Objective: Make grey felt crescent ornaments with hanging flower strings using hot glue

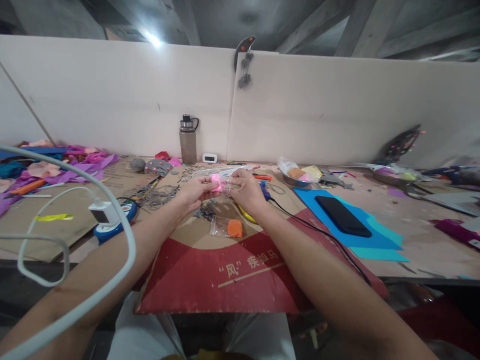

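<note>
A bright pink lump of what looks like modelling clay point(216, 183) is held up between my hands over the cardboard sheet. My left hand point(195, 193) pinches it from the left, thumb and fingers closed. Clear plastic, apparently a small bag point(227, 187) around the lump, shows at its right side, where the fingers of my right hand point(246, 191) are closed on it. Below the hands, an orange lump point(235, 228) lies with a clear plastic bag point(219, 226). A yellow curved handle point(247, 214) is partly hidden by my right forearm.
The red and brown cardboard point(180, 280) covers the front middle. A phone point(343, 215) rests on blue sheets point(311, 197) at right. A bottle point(188, 140) stands by the wall. A thick white cable point(127, 235) loops across the left foreground, near a charger point(104, 214).
</note>
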`<state>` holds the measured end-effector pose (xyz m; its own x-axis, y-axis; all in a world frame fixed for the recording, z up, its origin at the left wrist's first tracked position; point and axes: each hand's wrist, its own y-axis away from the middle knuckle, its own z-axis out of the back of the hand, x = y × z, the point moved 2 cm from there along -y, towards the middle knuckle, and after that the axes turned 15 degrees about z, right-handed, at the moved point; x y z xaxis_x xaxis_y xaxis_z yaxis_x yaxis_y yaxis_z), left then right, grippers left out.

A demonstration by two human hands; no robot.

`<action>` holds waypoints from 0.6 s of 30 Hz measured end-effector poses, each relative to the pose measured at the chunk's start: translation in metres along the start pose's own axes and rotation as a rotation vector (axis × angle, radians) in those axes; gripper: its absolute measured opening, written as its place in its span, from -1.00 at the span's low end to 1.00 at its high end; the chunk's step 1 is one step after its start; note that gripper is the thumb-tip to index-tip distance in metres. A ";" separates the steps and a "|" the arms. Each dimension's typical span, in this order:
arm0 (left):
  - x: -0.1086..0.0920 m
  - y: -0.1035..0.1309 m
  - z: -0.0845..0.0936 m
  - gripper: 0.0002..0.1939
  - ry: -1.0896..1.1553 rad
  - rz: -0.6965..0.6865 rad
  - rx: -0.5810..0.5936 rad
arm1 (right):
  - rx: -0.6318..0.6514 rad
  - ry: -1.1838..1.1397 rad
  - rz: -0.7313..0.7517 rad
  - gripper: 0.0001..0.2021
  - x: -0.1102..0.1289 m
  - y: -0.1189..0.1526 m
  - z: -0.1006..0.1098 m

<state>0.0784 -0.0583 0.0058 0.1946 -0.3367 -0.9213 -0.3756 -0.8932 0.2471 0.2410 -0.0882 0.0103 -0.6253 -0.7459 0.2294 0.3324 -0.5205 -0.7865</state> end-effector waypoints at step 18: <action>-0.003 0.000 0.002 -0.88 -0.045 -0.007 0.041 | -0.082 -0.120 -0.124 -0.82 0.009 -0.001 0.006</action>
<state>0.0754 -0.0565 0.0081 0.1565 -0.3162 -0.9357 -0.4116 -0.8820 0.2292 0.2394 -0.0964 0.0164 -0.5673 -0.7250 0.3905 0.1967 -0.5798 -0.7907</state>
